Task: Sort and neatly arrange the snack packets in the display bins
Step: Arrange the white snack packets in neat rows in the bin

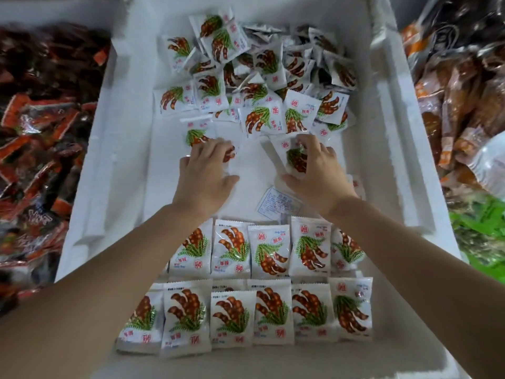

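White foam forms the floor and walls of the middle bin [396, 149], and both hands are set down on its bare centre. The fingers [308, 144] of the right hand [317, 173] are curled over the top edge of one tamarind packet [295, 157] with the thumb against its lower edge, so it is pinched between them. The left hand [207, 170] is laid with spread fingers on a second packet [196, 138], which is pressed to the floor rather than gripped. Such packets are judged to be light, soft pouches of glossy, crinkly film, likely to slide over one another. They are best taken by a crimped end seal or across the short edges, not squeezed over the lumpy filling. Beyond the fingertips, a loose heap [259, 77] of the same packets is piled at the far end, tilted and overlapping. Behind the wrists, one face-down packet [278, 203] lies on the floor. Nearer still, two neat rows [267, 250] are laid face up, though the prints are turned different ways. Red-and-orange packets [35, 160] fill the bin to the left. Brown-and-orange packets [451, 105] fill the one to the right, with green packets [486, 228] below them.
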A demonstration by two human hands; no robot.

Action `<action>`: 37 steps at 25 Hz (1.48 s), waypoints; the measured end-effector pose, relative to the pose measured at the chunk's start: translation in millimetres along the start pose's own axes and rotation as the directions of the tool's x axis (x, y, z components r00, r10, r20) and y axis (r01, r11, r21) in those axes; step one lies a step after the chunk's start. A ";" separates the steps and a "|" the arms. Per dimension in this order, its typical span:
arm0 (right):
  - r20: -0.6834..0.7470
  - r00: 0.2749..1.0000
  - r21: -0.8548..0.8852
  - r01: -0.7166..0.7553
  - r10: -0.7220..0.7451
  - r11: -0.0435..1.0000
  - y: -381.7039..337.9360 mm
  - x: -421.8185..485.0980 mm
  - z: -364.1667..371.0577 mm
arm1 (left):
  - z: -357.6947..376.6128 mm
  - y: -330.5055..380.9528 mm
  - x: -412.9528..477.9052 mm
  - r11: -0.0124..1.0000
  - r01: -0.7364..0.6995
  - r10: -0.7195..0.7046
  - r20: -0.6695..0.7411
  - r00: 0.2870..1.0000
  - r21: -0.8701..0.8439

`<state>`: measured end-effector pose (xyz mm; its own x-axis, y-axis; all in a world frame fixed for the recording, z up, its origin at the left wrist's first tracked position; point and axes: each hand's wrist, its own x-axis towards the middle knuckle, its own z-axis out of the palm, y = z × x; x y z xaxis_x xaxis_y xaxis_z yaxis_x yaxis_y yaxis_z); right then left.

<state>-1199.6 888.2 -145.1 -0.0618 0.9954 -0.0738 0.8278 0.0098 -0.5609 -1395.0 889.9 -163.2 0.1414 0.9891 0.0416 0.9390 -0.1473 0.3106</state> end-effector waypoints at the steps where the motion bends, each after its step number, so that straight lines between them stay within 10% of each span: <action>1: 0.007 1.000 0.034 -0.031 0.030 0.999 -0.7 -2.7 0.2 | 0.4 -2.9 -5.7 0.998 -0.064 0.064 0.004 0.998 0.000; 8: -0.039 0.997 0.183 -0.061 0.069 0.981 -0.5 -18.1 -10.0 | -2.8 -20.8 -17.2 0.920 -0.349 0.375 -0.142 0.916 0.180; 16: -0.053 0.997 0.382 0.069 -0.053 0.922 -25.3 -55.6 -5.1 | -23.2 7.7 -28.7 0.904 0.037 -0.124 -0.176 0.977 -0.427; 20: -0.340 0.925 0.367 0.297 -0.170 0.882 -39.3 -69.6 0.8 | -39.8 38.9 -45.0 0.406 0.354 -0.460 0.146 0.876 -0.842; 24: -0.264 0.886 0.131 0.425 -0.382 0.896 -31.2 -94.6 23.4 | -48.3 54.1 -60.7 -0.052 0.443 -0.367 0.429 0.825 -0.895; 29: -0.065 0.877 0.175 0.479 -0.475 0.860 -4.7 -122.8 20.1 | -31.6 56.2 -79.2 0.206 0.433 -0.287 0.369 0.884 -0.877; 37: 0.093 0.989 -0.140 -0.102 0.115 0.985 39.1 -53.1 -30.3 | -24.2 67.6 -73.8 0.278 0.411 -0.255 0.345 0.903 -0.868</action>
<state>-1147.0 838.6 -138.2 -0.0176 0.9765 -0.2146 0.8996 -0.0782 -0.4297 -1349.6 807.1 -122.2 -0.0033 0.9292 -0.3697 0.0475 0.3694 0.9281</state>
